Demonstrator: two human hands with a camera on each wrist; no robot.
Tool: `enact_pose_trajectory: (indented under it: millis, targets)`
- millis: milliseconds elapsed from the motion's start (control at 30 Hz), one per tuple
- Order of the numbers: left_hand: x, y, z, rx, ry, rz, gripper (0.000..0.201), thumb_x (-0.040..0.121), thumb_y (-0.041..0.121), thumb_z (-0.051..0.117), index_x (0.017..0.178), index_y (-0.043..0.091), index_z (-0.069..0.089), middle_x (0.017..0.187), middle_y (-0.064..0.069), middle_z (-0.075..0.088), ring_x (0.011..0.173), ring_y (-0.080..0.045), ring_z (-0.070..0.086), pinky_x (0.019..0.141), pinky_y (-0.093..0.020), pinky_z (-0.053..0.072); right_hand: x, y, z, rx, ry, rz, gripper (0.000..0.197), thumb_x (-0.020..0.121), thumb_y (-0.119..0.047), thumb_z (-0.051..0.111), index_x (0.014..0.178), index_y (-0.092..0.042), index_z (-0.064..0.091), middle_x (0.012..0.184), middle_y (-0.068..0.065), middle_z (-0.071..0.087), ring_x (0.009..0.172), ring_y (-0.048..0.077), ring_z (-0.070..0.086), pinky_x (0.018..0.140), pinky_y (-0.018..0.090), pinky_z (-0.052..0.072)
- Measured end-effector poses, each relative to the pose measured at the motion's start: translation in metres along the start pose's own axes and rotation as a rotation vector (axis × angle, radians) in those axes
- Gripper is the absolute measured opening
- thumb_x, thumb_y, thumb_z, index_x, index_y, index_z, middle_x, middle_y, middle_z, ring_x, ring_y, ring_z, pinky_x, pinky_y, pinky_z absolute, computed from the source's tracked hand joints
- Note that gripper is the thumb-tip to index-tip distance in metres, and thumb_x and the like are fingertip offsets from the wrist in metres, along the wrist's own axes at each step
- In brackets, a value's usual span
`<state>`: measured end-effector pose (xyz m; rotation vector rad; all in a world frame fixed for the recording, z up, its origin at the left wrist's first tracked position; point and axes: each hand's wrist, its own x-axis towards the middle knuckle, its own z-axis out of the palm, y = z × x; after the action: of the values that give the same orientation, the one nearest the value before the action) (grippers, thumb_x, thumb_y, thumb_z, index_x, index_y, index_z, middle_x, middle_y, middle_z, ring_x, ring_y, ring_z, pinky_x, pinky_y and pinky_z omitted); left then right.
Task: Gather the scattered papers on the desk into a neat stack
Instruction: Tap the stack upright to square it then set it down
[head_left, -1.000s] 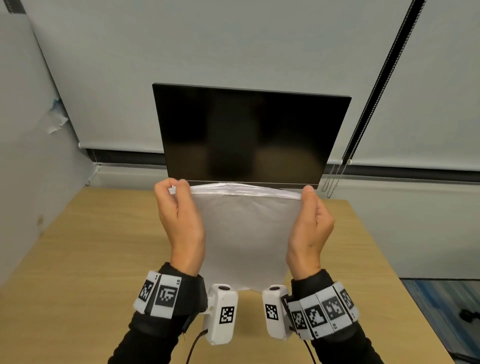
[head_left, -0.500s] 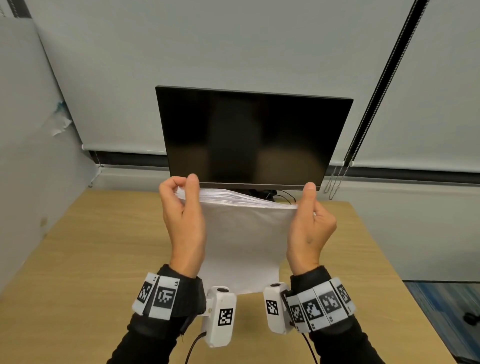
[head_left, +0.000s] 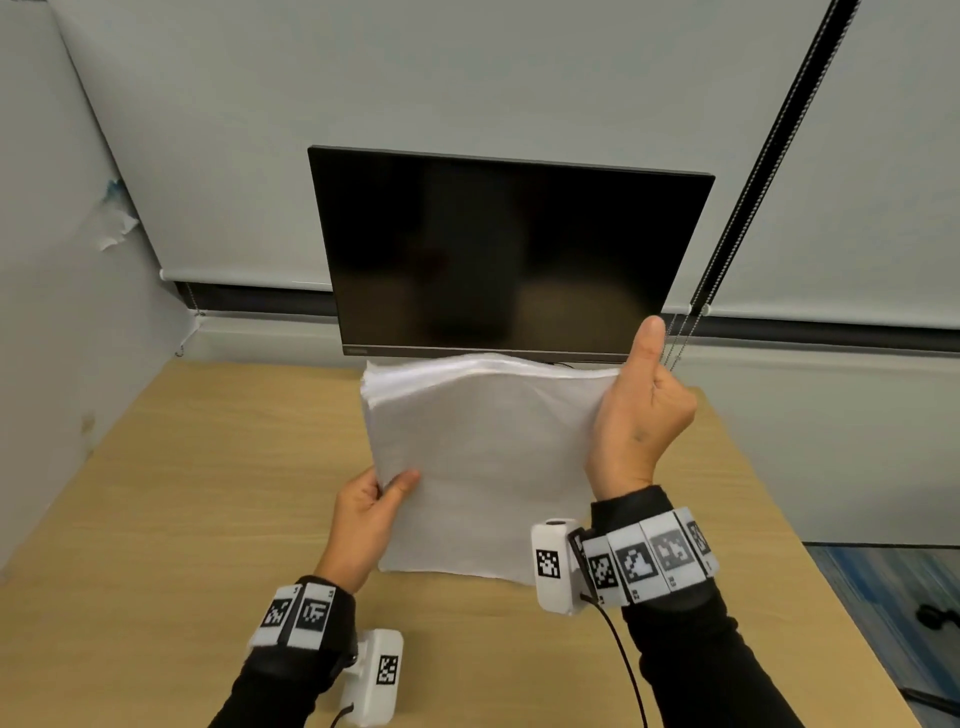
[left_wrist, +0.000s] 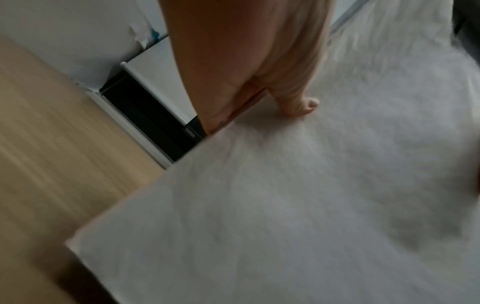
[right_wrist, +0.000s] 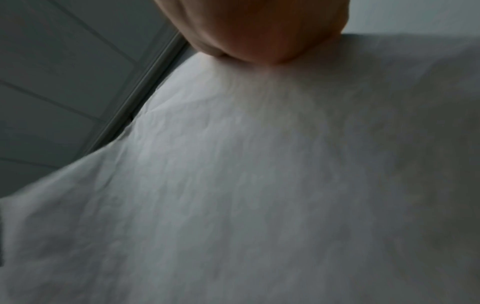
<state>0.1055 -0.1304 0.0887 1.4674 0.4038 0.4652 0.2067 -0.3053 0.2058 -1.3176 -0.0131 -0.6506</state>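
Note:
A stack of white papers (head_left: 483, 457) stands on edge in the head view, its bottom edge low over or on the wooden desk (head_left: 208, 493); I cannot tell if it touches. My left hand (head_left: 389, 480) pinches the stack's left edge low down, thumb on the front sheet. My right hand (head_left: 623, 384) grips the upper right corner, thumb pointing up, fingers hidden behind the sheets. The top edge fans slightly. In the left wrist view my thumb (left_wrist: 298, 105) presses on the papers (left_wrist: 311, 205). The right wrist view shows my right hand (right_wrist: 259, 30) against the creased front sheet (right_wrist: 259, 185).
A dark monitor (head_left: 509, 260) stands right behind the stack at the desk's back edge. A blind cord (head_left: 753, 182) hangs at the right. A grey partition wall (head_left: 62, 312) closes the left side. The desk's right edge drops to a blue floor (head_left: 883, 597).
My left hand has slid from the stack's top left corner down to the lower left edge. My right hand has kept its hold on the top right corner.

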Motion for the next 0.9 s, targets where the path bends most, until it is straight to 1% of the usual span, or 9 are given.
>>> enact_pose_trajectory:
  millis: [100, 167, 233, 267, 333, 400, 500, 633, 900]
  targets:
    - [0.006, 0.002, 0.001, -0.013, 0.064, 0.007, 0.018, 0.078, 0.027, 0.067, 0.065, 0.017, 0.060, 0.072, 0.003, 0.070, 0.071, -0.016, 0.061, 0.065, -0.031, 0.052, 0.018, -0.004, 0.002, -0.009, -0.113, 0.082, 0.061, 0.091, -0.054, 0.048, 0.042, -0.026, 0.025, 0.040, -0.011, 0.025, 0.045, 0.010, 0.024, 0.048, 0.028, 0.023]
    - [0.010, 0.000, 0.000, -0.014, 0.088, 0.007, 0.036, 0.071, 0.042, 0.072, 0.068, 0.012, 0.052, 0.076, -0.006, 0.055, 0.071, -0.019, 0.046, 0.064, -0.035, 0.040, 0.036, 0.008, 0.000, -0.066, -0.277, 0.149, 0.057, 0.091, -0.060, 0.044, 0.049, -0.022, 0.035, 0.045, -0.011, 0.039, 0.046, 0.009, 0.035, 0.049, 0.024, 0.031]
    - [0.011, 0.003, -0.001, -0.042, 0.102, -0.022, 0.029, 0.073, 0.038, 0.071, 0.079, 0.015, 0.055, 0.081, -0.007, 0.051, 0.075, -0.020, 0.044, 0.067, -0.036, 0.037, 0.044, 0.025, -0.006, -0.107, -0.544, 0.347, 0.075, 0.077, -0.080, 0.040, 0.077, -0.009, 0.063, 0.078, 0.002, 0.070, 0.073, 0.014, 0.063, 0.072, 0.030, 0.050]
    - [0.012, 0.004, 0.000, -0.066, 0.109, -0.052, 0.024, 0.076, 0.032, 0.070, 0.081, 0.012, 0.057, 0.082, -0.008, 0.056, 0.077, -0.021, 0.049, 0.069, -0.037, 0.041, 0.042, 0.036, -0.013, -0.138, -0.647, 0.464, 0.087, 0.069, -0.085, 0.042, 0.102, -0.009, 0.067, 0.105, 0.007, 0.073, 0.096, 0.021, 0.067, 0.088, 0.038, 0.051]
    - [0.013, 0.000, -0.001, -0.099, 0.133, -0.130, 0.020, 0.079, 0.026, 0.069, 0.083, 0.008, 0.063, 0.090, -0.012, 0.067, 0.085, -0.023, 0.061, 0.082, -0.041, 0.050, 0.024, 0.059, -0.032, -0.171, -0.790, 0.647, 0.085, 0.066, -0.076, 0.059, 0.126, -0.016, 0.061, 0.124, 0.008, 0.069, 0.111, 0.025, 0.066, 0.097, 0.045, 0.050]
    - [0.012, -0.009, -0.003, -0.093, 0.150, -0.194, 0.028, 0.076, 0.029, 0.071, 0.091, 0.006, 0.067, 0.104, -0.012, 0.071, 0.096, -0.026, 0.066, 0.095, -0.045, 0.050, -0.005, 0.084, -0.056, -0.233, -0.867, 0.709, 0.075, 0.064, -0.059, 0.072, 0.126, -0.018, 0.059, 0.120, 0.006, 0.071, 0.106, 0.023, 0.069, 0.095, 0.047, 0.053]
    - [0.003, -0.021, -0.008, -0.020, 0.160, -0.264, 0.039, 0.073, 0.035, 0.073, 0.101, 0.008, 0.068, 0.104, -0.013, 0.073, 0.097, -0.029, 0.069, 0.092, -0.048, 0.053, -0.049, 0.111, -0.084, -0.278, -0.879, 0.658, 0.050, 0.083, -0.038, 0.070, 0.128, -0.020, 0.057, 0.121, 0.001, 0.071, 0.107, 0.020, 0.069, 0.097, 0.049, 0.052]
    - [-0.008, -0.034, -0.024, 0.131, 0.143, -0.299, 0.016, 0.083, 0.025, 0.064, 0.094, 0.015, 0.067, 0.101, -0.011, 0.073, 0.093, -0.028, 0.068, 0.088, -0.045, 0.054, -0.084, 0.124, -0.083, -0.332, -0.820, 0.549, 0.038, 0.095, -0.009, 0.055, 0.132, -0.019, 0.050, 0.122, -0.005, 0.062, 0.117, 0.018, 0.057, 0.106, 0.035, 0.040]
    - [0.049, -0.014, -0.149, 0.475, 0.194, -0.419, 0.034, 0.086, 0.022, 0.057, 0.115, 0.005, 0.060, 0.116, -0.019, 0.066, 0.103, -0.034, 0.064, 0.093, -0.046, 0.050, -0.149, 0.164, 0.051, -0.340, -0.956, 0.777, 0.042, 0.095, -0.012, 0.055, 0.136, -0.010, 0.049, 0.126, 0.008, 0.063, 0.114, 0.026, 0.060, 0.105, 0.047, 0.046]
